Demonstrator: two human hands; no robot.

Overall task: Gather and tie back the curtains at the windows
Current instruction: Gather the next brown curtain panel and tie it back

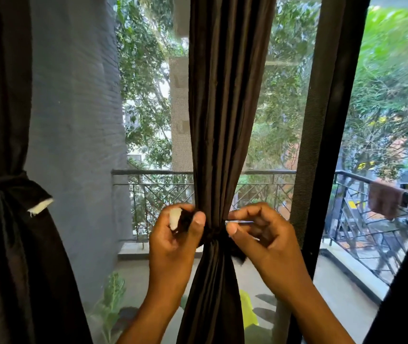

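A dark brown curtain (225, 108) hangs down the middle of the frame in front of a screened window, its folds drawn in to a narrow waist just below centre. A tie-back band (216, 238) of the same dark cloth wraps that waist.

The left hand (178, 234) sits just left of the gathered waist, fingers and thumb curled round one end of the band, whose white-lined tip (175, 218) shows above the thumb; this grip is clamped on the band. The right hand (255, 232) is just right of the waist with its fingers curled, thumb and forefinger near the cloth. A dark scrap of band shows below that hand, but whether this grip has hold of it cannot be told.

At the left edge of the frame a second curtain (1, 120) hangs already cinched by its own tie (1, 180), a white-lined end (41, 206) sticking out to the right.

Beyond the screen lie a grey wall (73, 108), a balcony railing (163, 187) and green trees (143, 70). At the right, a brown cloth (384, 198) drapes over the rail, beyond a dark window frame (322, 120).
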